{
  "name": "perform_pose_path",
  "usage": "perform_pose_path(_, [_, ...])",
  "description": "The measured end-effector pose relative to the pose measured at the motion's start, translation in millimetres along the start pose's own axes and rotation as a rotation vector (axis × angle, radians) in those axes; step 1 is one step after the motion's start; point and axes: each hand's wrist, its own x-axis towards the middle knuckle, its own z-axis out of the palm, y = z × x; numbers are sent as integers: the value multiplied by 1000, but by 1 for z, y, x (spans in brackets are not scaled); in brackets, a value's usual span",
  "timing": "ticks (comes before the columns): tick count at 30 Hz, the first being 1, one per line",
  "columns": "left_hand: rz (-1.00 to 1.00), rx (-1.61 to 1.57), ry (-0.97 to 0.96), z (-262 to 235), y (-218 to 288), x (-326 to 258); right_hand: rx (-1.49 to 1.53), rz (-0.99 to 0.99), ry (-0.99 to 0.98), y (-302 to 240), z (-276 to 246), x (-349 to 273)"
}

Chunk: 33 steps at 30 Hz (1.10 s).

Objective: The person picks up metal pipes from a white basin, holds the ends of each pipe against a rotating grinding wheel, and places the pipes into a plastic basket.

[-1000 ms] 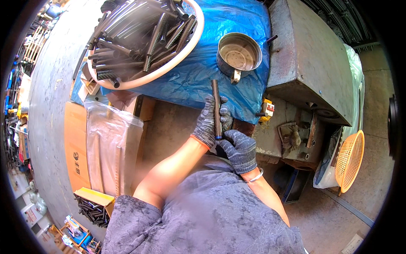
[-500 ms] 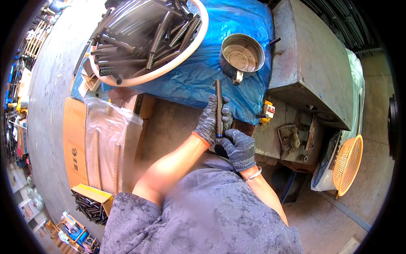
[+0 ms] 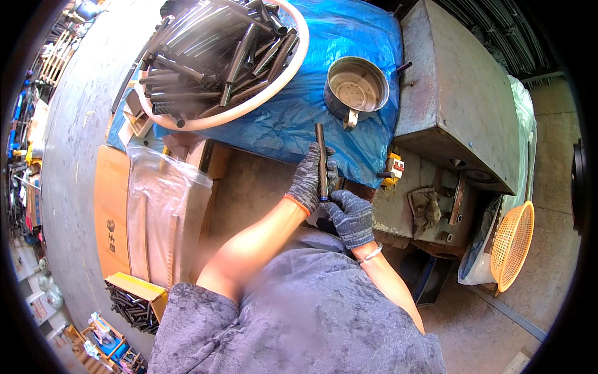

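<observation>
A slim black tube (image 3: 320,138) stands nearly upright in front of my body, its top leaning slightly left. My left hand (image 3: 308,177), in a grey knit glove with an orange cuff, is wrapped around the middle of it. A blue band shows at the tube's lower end. There my right hand (image 3: 351,218), gloved the same way, has its fingers curled closed against that end; its fingertips are partly hidden. Beyond my hands, a metal cup (image 3: 356,87) with a handle rests on blue plastic sheeting (image 3: 293,134).
A round white-rimmed basket (image 3: 274,93) full of black tubes stands at the far left. To the right is a grey metal housing (image 3: 467,93), with a worn glove (image 3: 426,209) below it and an orange basket (image 3: 514,246) beyond. A carton (image 3: 134,282) of short dark pieces sits lower left.
The view has shifted slightly, so the cup and basket sit a little lower. The tube's top tilts slightly more to the left. Both hands keep nearly the same grip.
</observation>
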Motion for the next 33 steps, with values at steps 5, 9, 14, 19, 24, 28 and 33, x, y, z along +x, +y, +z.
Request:
perform_pose_path(5, [21, -4, 22, 3, 0, -3, -13, 5, -9, -1, 0, 0])
perform_pose_path(9, [13, -11, 38, 1, -1, -2, 65, 114, 9, -8, 0, 1])
perform_pose_path(14, [-23, -43, 20, -5, -1, 3, 32, 78, 2, -4, 0, 0])
perform_pose_path(19, [-14, -79, -27, -6, -3, 4, 8, 42, 14, -6, -1, 1])
perform_pose_path(24, [-4, -67, -76, -8, -3, 2, -30, 15, 21, -7, -2, 1])
perform_pose_path(28, [-10, -89, -104, -5, -1, -1, -5, 4, 19, -6, -2, 1])
perform_pose_path(33, [-46, -231, -231, -9, -2, -4, 18, -65, 37, -19, -7, 3])
